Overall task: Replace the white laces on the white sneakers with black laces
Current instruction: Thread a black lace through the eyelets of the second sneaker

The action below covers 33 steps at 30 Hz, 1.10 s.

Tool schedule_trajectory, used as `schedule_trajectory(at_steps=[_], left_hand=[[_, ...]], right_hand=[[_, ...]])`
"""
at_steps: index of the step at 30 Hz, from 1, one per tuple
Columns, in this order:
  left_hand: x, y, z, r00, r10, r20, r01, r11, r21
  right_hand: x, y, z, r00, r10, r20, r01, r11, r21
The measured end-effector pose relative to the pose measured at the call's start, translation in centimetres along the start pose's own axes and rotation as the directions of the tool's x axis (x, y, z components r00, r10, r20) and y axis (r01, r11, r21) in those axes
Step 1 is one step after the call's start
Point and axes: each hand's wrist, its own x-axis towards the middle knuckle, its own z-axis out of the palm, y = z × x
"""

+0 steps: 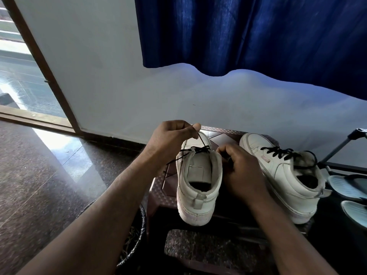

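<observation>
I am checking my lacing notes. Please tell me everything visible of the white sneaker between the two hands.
The white sneaker looks leather, high-topped, with a heel tab. It stands on the brown stool, heel toward the camera. A black lace crosses its top eyelets; the left hand pinches one end, the right hand, fingers curled, meets its right collar, seemingly pinching the other.

A low brown desk (158,188) with a woven-pattern top stands on the dark speckled floor (39,175); two white sneakers rest on it side by side, heels nearest the camera; the left sneaker (198,175) carries a loose black lace (202,150); the right sneaker (278,171) is laced in black; a dark mesh basket (137,235) sits on the floor just beside the desk.
</observation>
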Motion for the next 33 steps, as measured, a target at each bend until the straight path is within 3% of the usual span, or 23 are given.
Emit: schedule_trajectory(at_steps=[4, 6, 9, 12, 15, 17, 23, 25, 29, 33], left_hand=[[-0.1, 0.1, -0.4, 1.000, -0.005, -0.012, 0.004, 0.998, -0.060], [-0.3, 0.4, -0.6, 0.999, 0.002, -0.035, -0.007, 0.988, -0.151], [-0.2, 0.6, -0.7, 0.997, 0.028, -0.070, -0.043, 0.973, -0.228], [-0.1, 0.4, -0.6, 0.997, 0.069, -0.030, -0.074, 0.967, -0.245], [0.2, 0.1, -0.5, 0.995, 0.096, -0.015, -0.097, 0.971, -0.218], [0.4, -0.2, -0.5, 0.995, 0.101, -0.015, -0.102, 0.975, -0.200], [0.5, -0.8, -0.9, 0.995, 0.093, -0.042, -0.095, 0.993, -0.067], [0.6, -0.8, -0.9, 0.991, 0.114, -0.068, -0.116, 0.993, -0.024], [0.7, -0.7, -0.6, 0.983, 0.173, -0.062, -0.172, 0.985, 0.027], [0.6, -0.8, -0.4, 0.975, 0.218, -0.048, -0.215, 0.974, 0.072]], right_hand=[[-0.2, 1.1, -0.1, 0.973, 0.148, 0.175, -0.078, 0.933, -0.352], [-0.4, 1.3, -0.3, 0.962, 0.193, 0.196, -0.099, 0.908, -0.407], [-0.3, 1.7, -0.6, 0.972, 0.155, 0.178, -0.092, 0.943, -0.320], [-0.1, 1.4, -0.6, 0.987, 0.011, 0.160, 0.008, 0.993, -0.118], [0.0, 0.6, -0.5, 0.994, -0.084, 0.068, 0.087, 0.995, -0.040], [-0.1, 0.6, -0.5, 0.997, -0.053, 0.050, 0.056, 0.997, -0.061], [-0.3, 0.9, -0.9, 0.978, 0.164, 0.126, -0.113, 0.936, -0.334], [-0.4, 0.7, -0.9, 0.983, 0.123, 0.134, -0.071, 0.938, -0.341], [-0.3, 0.2, -0.9, 0.998, 0.006, 0.057, -0.003, 0.998, -0.064], [-0.1, -0.5, -1.0, 0.989, -0.143, -0.023, 0.142, 0.989, -0.047]])
